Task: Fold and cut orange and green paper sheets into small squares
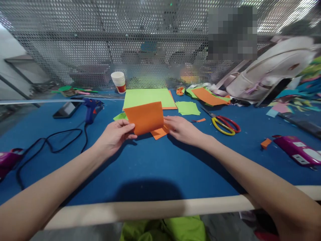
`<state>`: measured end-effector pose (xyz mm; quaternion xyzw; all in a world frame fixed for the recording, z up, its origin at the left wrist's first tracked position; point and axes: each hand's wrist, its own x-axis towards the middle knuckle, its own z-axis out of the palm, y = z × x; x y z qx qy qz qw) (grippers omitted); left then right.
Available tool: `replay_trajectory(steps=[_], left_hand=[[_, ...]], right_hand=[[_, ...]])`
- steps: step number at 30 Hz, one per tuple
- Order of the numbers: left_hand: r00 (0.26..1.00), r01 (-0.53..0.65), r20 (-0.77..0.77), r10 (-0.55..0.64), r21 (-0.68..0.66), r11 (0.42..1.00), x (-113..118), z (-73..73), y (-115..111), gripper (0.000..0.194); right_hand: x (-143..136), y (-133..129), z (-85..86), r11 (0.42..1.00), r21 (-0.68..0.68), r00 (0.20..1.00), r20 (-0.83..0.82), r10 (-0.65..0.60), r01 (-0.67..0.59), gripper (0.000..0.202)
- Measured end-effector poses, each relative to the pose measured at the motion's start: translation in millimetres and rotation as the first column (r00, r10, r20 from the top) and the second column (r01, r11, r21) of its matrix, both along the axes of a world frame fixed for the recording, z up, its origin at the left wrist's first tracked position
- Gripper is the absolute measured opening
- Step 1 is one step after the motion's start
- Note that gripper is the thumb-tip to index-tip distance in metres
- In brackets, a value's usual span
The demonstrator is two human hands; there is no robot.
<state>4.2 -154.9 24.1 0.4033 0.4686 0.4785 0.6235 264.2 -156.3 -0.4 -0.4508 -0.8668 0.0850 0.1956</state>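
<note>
My left hand [119, 132] pinches the rectangular orange paper [145, 117], best lightly; beside it, I can't tell whether my right hand [184, 130] grips.

I read the orange sheet [145, 117] as matt and smooth, paper or thin foam, can't tell. Large green sheet [147, 97]: same matt look. Glue gun [89, 111]: blue plastic. Scissors [214, 121]: metal blades, smooth plastic handles. Perforated panel [92, 50]: shiny metal. Phone [67, 109]: glossy screen. Bench [140, 170]: matt blue top.
</note>
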Motion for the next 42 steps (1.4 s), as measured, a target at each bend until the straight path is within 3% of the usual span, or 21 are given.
replay_trajectory(steps=[2, 5, 9, 12, 15, 17, 20, 23, 27, 33, 42], left_hand=[[1.000, 0.026, 0.012, -0.026, -0.012, 1.000, 0.9, -3.4, -4.4, 0.017], [0.995, 0.094, 0.025, -0.094, -0.033, 0.995, 3.7, -7.1, -13.4, 0.020], [0.968, 0.243, -0.040, -0.247, -0.090, 0.966, 8.0, -4.9, -26.3, 0.024], [0.952, 0.245, -0.176, -0.250, -0.051, 0.968, 9.8, -2.2, -30.1, 0.041], [0.888, 0.289, -0.373, -0.268, 0.001, 0.957, 9.4, -5.2, -28.0, 0.060], [0.813, 0.354, -0.502, -0.295, 0.025, 0.935, 6.9, -10.1, -25.1, 0.060], [0.700, 0.416, -0.663, -0.266, 0.076, 0.906, 0.9, -16.6, -20.3, 0.050], [0.583, 0.449, -0.793, -0.177, 0.133, 0.884, -3.0, -18.3, -16.7, 0.035], [0.495, 0.476, -0.857, -0.143, 0.130, 0.870, -0.7, -16.3, -16.8, 0.013], [0.496, 0.520, -0.863, -0.093, 0.209, 0.828, 1.8, -13.8, -23.1, 0.025], [0.305, 0.713, -0.947, 0.099, 0.296, 0.636, -2.7, -21.0, -27.5, 0.031]], right_hand=[[-1.9, -7.1, 7.4, 0.993, -0.117, 0.979, -0.195, -0.053, 0.030, 0.044], [-5.4, -23.4, 14.4, 0.927, -0.374, 0.833, -0.524, -0.178, -0.037, 0.035], [-7.1, -39.4, 10.9, 0.851, -0.522, 0.770, -0.522, -0.367, 0.052, 0.020], [-10.3, -47.5, 5.6, 0.830, -0.553, 0.778, -0.488, -0.395, 0.075, 0.023], [-14.6, -54.2, 6.4, 0.847, -0.526, 0.815, -0.455, -0.359, 0.079, 0.026], [-10.6, -56.6, 9.9, 0.888, -0.448, 0.855, -0.418, -0.308, 0.101, 0.028], [16.1, -57.5, 12.6, 0.954, -0.221, 0.931, -0.260, -0.257, 0.201, 0.030], [59.1, -60.2, 6.0, 0.962, -0.009, 0.962, 0.004, -0.275, 0.275, 0.034], [101.4, -70.5, -9.6, 0.952, -0.016, 0.936, 0.188, -0.298, 0.307, 0.039], [110.6, -80.3, -13.8, 0.945, -0.087, 0.947, 0.094, -0.308, 0.316, 0.031], [88.1, -91.9, -2.5, 0.951, -0.073, 0.944, -0.125, -0.307, 0.299, 0.024]])
